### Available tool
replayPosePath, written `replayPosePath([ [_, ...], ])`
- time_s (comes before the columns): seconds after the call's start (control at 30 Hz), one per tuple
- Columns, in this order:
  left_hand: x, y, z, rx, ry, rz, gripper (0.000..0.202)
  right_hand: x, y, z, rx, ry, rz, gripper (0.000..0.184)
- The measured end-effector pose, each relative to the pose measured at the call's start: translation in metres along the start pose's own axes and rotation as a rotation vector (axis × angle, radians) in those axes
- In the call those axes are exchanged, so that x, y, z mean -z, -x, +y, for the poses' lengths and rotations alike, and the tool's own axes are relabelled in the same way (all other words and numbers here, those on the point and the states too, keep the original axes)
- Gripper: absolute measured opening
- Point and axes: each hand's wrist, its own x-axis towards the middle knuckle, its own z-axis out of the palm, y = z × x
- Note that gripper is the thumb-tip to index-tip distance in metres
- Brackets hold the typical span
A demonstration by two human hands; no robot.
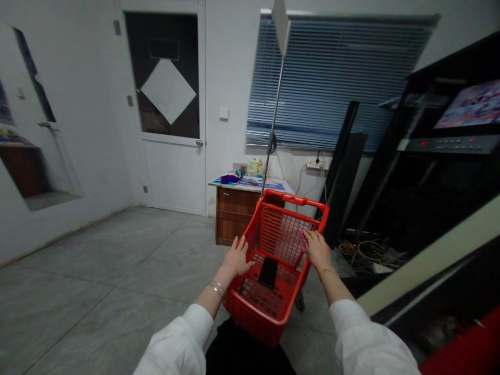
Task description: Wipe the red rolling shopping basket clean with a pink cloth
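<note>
A small red plastic shopping cart with a lattice basket stands right in front of me, its handle at the far end. Inside, on the basket floor, lies a black flat thing like a phone. My left hand rests at the cart's left rim, fingers stretched and apart. Over the right rim is my right hand, its fingers bent in toward the thumb. Bright pink shows at those fingertips; what it belongs to is too small to make out. A metal pole with a white board rises behind the cart.
A wooden cabinet behind the cart bears a purple cloth and small bottles. On the right stand a black rack with a lit screen and loose cables on the floor. A white door is at the back left.
</note>
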Motion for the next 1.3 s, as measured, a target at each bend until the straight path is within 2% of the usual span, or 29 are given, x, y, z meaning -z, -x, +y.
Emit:
replayPosePath([
  [0.17,-0.002,0.011,0.014,0.051,-0.039,0.045,0.076,0.007,-0.006,-0.002,0.024,0.051,-0.066,0.039],
  [0.37,0.001,0.032,0.032,0.051,0.018,0.046,0.076,0.014,-0.003,0.0,0.026,0.079,-0.063,0.045],
  [0.5,-0.003,0.052,0.045,0.042,0.063,0.003,0.077,0.017,0.004,0.011,0.078,0.071,-0.072,0.046],
  [0.6,0.004,0.052,0.056,0.024,0.083,-0.023,0.08,0.021,0.01,0.019,0.101,0.087,-0.095,0.046],
  [0.67,0.015,0.037,0.062,0.004,0.079,0.024,0.082,0.024,0.013,0.022,0.115,0.098,-0.097,0.048],
  [0.7,0.022,0.024,0.064,-0.019,0.062,0.09,0.081,0.026,0.014,0.022,0.122,0.101,-0.096,0.049],
  [0.77,0.035,-0.01,0.067,-0.057,0.021,0.225,0.077,0.03,0.017,0.02,0.126,0.109,-0.092,0.05],
  [0.8,0.039,-0.028,0.067,-0.056,0.004,0.253,0.076,0.031,0.018,0.018,0.123,0.114,-0.092,0.05],
  [0.9,0.039,-0.075,0.066,0.052,-0.035,0.233,0.077,0.033,0.022,0.012,0.104,0.132,-0.098,0.052],
  [0.97,0.03,-0.094,0.064,0.164,-0.032,0.201,0.076,0.033,0.024,0.009,0.095,0.138,-0.098,0.054],
  [1.03,0.018,-0.101,0.063,0.215,-0.025,0.211,0.069,0.032,0.024,0.008,0.087,0.138,-0.098,0.054],
  [1.13,0.005,-0.104,0.062,0.217,-0.03,0.275,0.064,0.031,0.011,0.008,0.028,0.109,-0.081,0.049],
  [1.3,-0.002,-0.104,0.063,0.234,-0.12,0.356,0.061,0.031,-0.051,0.01,-0.148,-0.015,0.081,0.04],
])
